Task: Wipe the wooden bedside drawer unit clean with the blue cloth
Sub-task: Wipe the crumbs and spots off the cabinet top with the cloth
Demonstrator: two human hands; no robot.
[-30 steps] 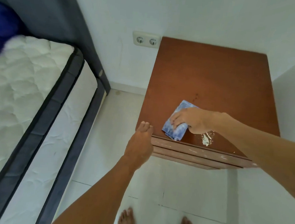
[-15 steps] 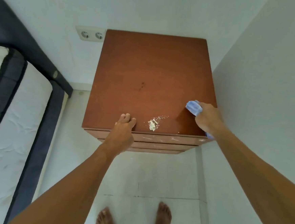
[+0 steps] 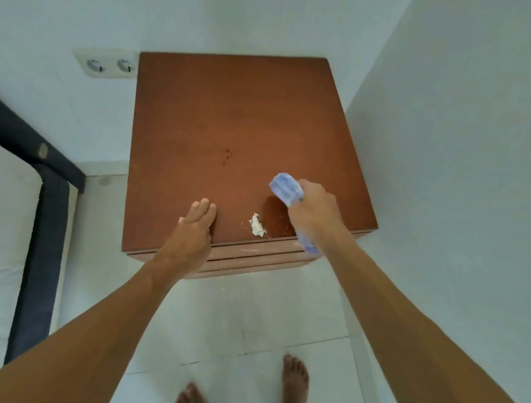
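Note:
The wooden bedside drawer unit (image 3: 232,119) stands in the room's corner, seen from above, its brown top filling the middle of the view. A white patch of debris (image 3: 257,226) lies near its front edge, and small dark specks sit near the centre. My right hand (image 3: 315,211) grips the bunched blue cloth (image 3: 286,188) just above the top's front right part, to the right of the white patch. The cloth's other end hangs out below the hand. My left hand (image 3: 193,230) rests flat on the front edge, fingers together, left of the patch.
White walls close in behind and to the right of the unit. A double wall socket (image 3: 108,63) sits left of its back corner. A bed with a dark frame (image 3: 47,216) and a white mattress runs along the left. My bare feet (image 3: 294,381) stand on the pale tiled floor.
My right hand has carried the cloth from the top's front left, across the white patch, to the right side. The white patch now looks more gathered. My left hand stays on the front edge.

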